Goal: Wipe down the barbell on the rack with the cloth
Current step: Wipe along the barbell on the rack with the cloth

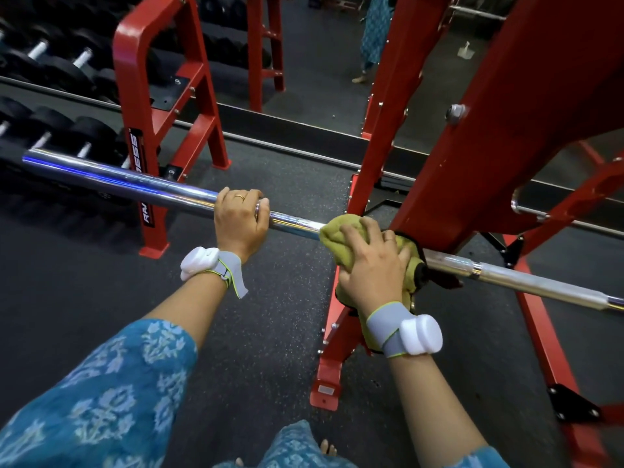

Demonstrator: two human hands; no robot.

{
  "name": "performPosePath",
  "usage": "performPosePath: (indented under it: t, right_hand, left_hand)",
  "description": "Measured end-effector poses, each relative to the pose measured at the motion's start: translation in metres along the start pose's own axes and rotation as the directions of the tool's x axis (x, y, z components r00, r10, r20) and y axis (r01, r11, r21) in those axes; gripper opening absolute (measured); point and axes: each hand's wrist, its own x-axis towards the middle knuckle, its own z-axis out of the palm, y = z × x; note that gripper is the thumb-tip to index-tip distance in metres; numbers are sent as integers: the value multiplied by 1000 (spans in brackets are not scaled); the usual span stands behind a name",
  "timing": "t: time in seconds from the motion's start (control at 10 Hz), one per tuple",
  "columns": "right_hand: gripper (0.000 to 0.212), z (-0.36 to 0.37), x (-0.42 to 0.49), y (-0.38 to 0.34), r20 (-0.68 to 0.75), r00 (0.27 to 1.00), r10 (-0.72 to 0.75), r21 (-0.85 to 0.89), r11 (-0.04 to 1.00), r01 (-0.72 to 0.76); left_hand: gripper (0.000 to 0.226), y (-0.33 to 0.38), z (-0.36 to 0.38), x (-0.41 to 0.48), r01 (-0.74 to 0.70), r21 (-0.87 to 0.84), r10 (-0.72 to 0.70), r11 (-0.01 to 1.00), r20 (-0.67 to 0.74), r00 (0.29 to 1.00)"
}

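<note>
Gripping the barbell [118, 175] from above, the left hand [241, 219] has its fingers curled round the chrome sleeve just outside the red rack [472, 146]. The right hand [371, 265] holds the yellow-green cloth [334, 231] wrapped over the bar, fingers spread and bent round it. The cloth sits right where the bar meets the rack's upright, and a loose tail of it hangs below the wrist. The bar lies across the rack and runs on to the right as a duller, narrower shaft. The main risk is probably at that junction. If the wipe pushes further right, the bunched cloth could catch between bar and cradle, and the fingertips nearest the upright could be pinched against the red steel. The bar may also roll under a sideways stroke. The left hand's hold looks meant to stop that, but too much downward weight on this overhanging end could lever the bar in its cradle. A bare foot [327, 447] shows on the dark floor below, so a shifting bar would matter. The hanging tail could also snag on the frame's bolts.
</note>
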Motion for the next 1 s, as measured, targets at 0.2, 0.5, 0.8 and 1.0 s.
performPosePath:
  t: [0.2,0.5,0.8,1.0]
  right_hand:
    - [61,-8,2,3,17,985,173,20,985,-174]
    - [76,6,-3,-23,56,998,-24,26,999,23]
    - [65,-6,16,-30,121,990,74,4,997,-75]
    - [83,6,-1,-27,32,994,-101,-10,995,101]
  left_hand:
    - [31,1,0,1,1,8,-1,1000,-16,1000]
    - [33,-1,-2,2,-6,-2,6,1000,0,1000]
    - [32,1,-1,2,-12,7,12,1000,1,1000]
    - [32,0,-1,1,-18,11,18,1000,0,1000]
